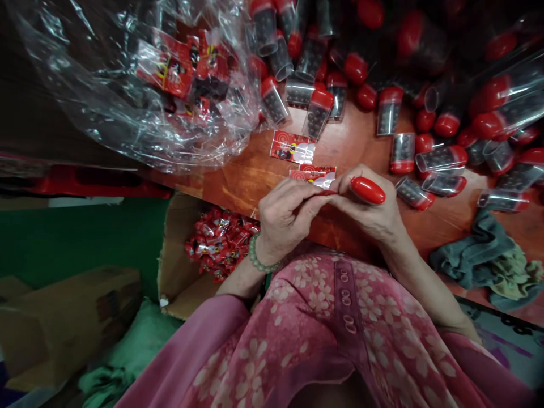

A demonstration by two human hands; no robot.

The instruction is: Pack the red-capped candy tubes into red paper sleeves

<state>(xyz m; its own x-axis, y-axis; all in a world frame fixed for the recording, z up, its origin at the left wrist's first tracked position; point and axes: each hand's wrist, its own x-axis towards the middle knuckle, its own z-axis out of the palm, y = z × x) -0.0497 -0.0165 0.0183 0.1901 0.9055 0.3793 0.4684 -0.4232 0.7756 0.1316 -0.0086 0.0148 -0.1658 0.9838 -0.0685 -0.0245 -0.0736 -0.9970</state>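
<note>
My left hand (287,218), with a green bead bracelet at the wrist, pinches the left end of a thin red piece (327,192) at the table's near edge. Its other end is between the fingers of my right hand (369,212), and the two hands nearly meet. A glossy red cap (368,190) stands out from my right hand; whatever it belongs to is hidden by the fingers. Just beyond the hands lie two printed red packets, the farther one (293,147) fully in view and the nearer one (312,175) partly behind my fingers.
Many clear tubes with red caps (390,110) cover the wooden table (238,184) at the back and right. A clear plastic bag (170,130) with red packets lies back left. A cardboard box (174,255) below holds red packets. A crumpled cloth (476,249) lies at the right.
</note>
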